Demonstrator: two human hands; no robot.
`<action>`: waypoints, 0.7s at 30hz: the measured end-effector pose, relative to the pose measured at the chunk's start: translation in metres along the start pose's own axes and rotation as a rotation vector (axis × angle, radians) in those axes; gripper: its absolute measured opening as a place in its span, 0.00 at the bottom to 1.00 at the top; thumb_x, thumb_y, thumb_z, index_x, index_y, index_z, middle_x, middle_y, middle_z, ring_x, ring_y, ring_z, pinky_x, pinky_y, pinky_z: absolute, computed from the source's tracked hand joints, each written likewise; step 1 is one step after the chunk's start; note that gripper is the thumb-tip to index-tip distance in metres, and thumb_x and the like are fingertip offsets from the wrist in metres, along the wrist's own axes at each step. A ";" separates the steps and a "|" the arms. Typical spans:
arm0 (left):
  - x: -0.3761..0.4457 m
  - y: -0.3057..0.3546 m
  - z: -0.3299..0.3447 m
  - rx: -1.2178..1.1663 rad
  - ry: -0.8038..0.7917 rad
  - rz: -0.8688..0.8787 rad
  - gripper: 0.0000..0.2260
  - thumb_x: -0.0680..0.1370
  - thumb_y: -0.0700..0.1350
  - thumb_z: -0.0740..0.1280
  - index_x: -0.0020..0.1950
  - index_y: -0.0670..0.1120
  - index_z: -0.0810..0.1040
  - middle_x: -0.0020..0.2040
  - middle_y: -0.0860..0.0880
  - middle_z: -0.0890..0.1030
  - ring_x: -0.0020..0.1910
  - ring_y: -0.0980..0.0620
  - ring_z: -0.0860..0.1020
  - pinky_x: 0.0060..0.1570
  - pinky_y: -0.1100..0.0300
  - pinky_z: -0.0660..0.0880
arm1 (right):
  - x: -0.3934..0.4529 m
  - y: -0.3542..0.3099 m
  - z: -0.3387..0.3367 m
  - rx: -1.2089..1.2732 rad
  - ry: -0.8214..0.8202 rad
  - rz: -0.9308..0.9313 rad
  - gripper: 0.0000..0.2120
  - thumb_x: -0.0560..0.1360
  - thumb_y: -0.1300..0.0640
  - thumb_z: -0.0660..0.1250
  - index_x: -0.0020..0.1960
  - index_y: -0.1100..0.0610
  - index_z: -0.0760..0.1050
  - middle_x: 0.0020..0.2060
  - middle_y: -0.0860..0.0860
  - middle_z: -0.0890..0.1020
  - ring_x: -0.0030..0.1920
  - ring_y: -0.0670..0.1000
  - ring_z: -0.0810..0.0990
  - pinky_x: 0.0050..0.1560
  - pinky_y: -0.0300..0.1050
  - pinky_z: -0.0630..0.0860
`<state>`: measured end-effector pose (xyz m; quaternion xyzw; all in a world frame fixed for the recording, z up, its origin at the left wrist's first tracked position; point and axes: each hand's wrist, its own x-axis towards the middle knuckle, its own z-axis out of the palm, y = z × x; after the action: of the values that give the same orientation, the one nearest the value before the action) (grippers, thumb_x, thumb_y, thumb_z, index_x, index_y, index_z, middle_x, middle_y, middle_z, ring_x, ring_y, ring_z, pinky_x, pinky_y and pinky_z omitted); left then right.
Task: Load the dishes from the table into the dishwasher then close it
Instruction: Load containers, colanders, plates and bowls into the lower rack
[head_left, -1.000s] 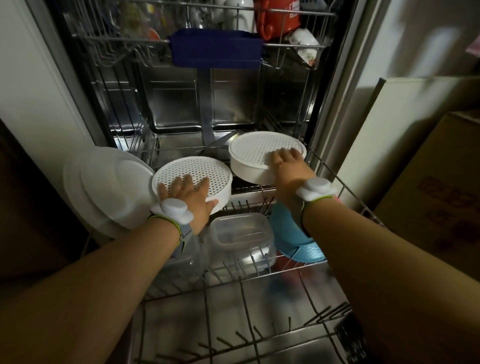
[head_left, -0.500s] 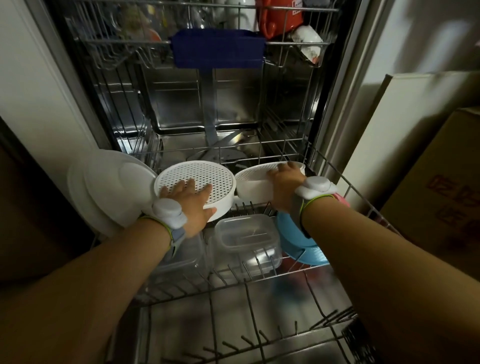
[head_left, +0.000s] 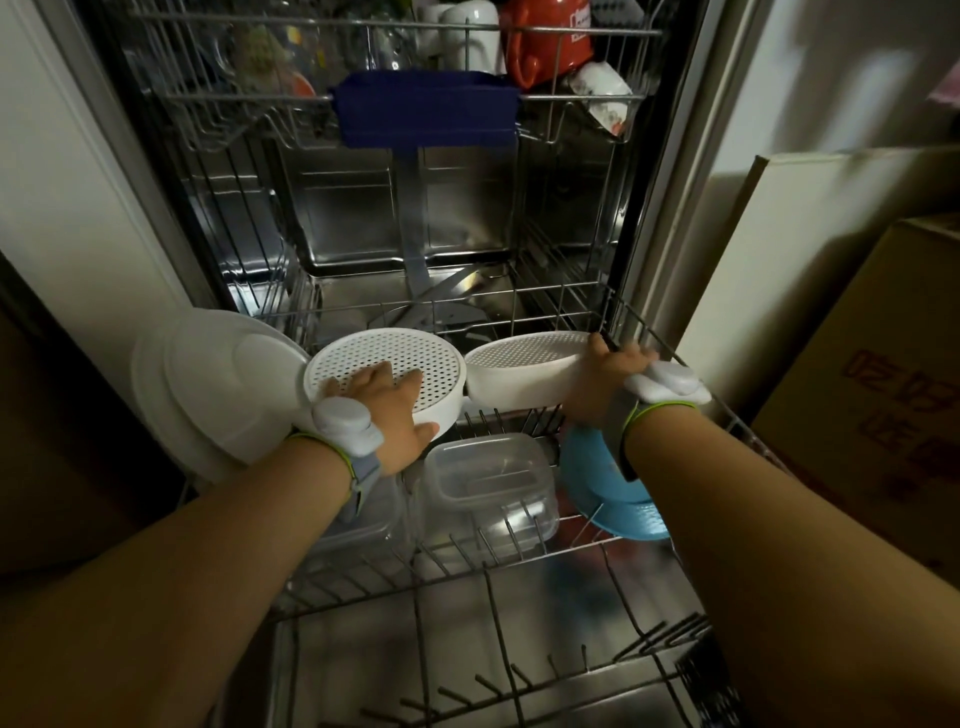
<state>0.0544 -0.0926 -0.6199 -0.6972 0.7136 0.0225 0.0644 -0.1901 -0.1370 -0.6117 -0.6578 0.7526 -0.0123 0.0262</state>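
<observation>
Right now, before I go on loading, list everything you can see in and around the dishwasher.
perforated trays: two, white, back of lower rack, one under each hand
plates: stacked, white, rack's left side; count unclear
clear containers: at least two, middle of rack
bowl: one, blue, right of containers
red mug: one, upper rack
white cups: upper rack
blue handle: one, upper rack front
cardboard box: brown, right
left hand: fingers spread on left tray
right hand: gripping right tray's rim

Both arms reach forward; left hand (head_left: 387, 410) lies flat, right hand (head_left: 605, 382) curls.
</observation>
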 end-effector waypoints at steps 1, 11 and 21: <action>0.000 0.002 -0.001 -0.007 0.002 0.010 0.35 0.77 0.64 0.57 0.78 0.54 0.46 0.79 0.46 0.48 0.77 0.43 0.48 0.74 0.40 0.49 | -0.005 0.000 -0.001 -0.023 0.025 -0.042 0.34 0.73 0.45 0.68 0.74 0.48 0.58 0.68 0.59 0.65 0.67 0.63 0.67 0.64 0.56 0.66; 0.015 0.009 0.000 0.043 -0.060 0.026 0.34 0.78 0.65 0.55 0.78 0.57 0.42 0.79 0.46 0.46 0.77 0.40 0.47 0.72 0.36 0.50 | 0.001 0.007 -0.039 0.184 -0.061 -0.216 0.17 0.72 0.49 0.72 0.59 0.56 0.80 0.57 0.54 0.81 0.57 0.55 0.78 0.55 0.43 0.73; 0.031 0.010 -0.011 0.004 -0.077 0.064 0.30 0.81 0.60 0.53 0.79 0.52 0.48 0.78 0.42 0.55 0.75 0.38 0.59 0.73 0.49 0.57 | -0.002 0.027 -0.034 0.323 0.102 -0.285 0.14 0.70 0.51 0.75 0.53 0.56 0.82 0.53 0.53 0.82 0.55 0.53 0.79 0.58 0.46 0.74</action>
<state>0.0434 -0.1241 -0.6129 -0.6725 0.7326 0.0497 0.0924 -0.2185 -0.1322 -0.5787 -0.7432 0.6407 -0.1698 0.0913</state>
